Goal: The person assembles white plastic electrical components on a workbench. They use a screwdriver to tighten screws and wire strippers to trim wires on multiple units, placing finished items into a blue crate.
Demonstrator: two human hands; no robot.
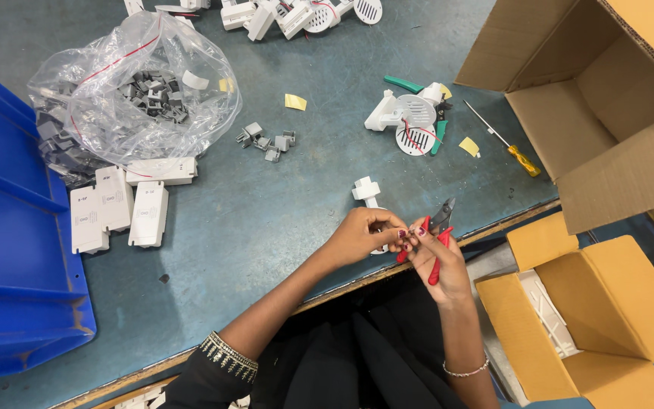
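At the front edge of the grey-blue worktable, my right hand grips red-handled cutting pliers, jaws pointing up and away from me. My left hand pinches a small white plastic part right beside the plier jaws; most of that part is hidden by my fingers. The two hands touch at the fingertips.
A clear bag of small grey clips lies at the left, with white modules below it and a blue bin at the far left. Loose grey clips, a white round-grille assembly, green-handled pliers, a yellow-handled screwdriver and open cardboard boxes surround.
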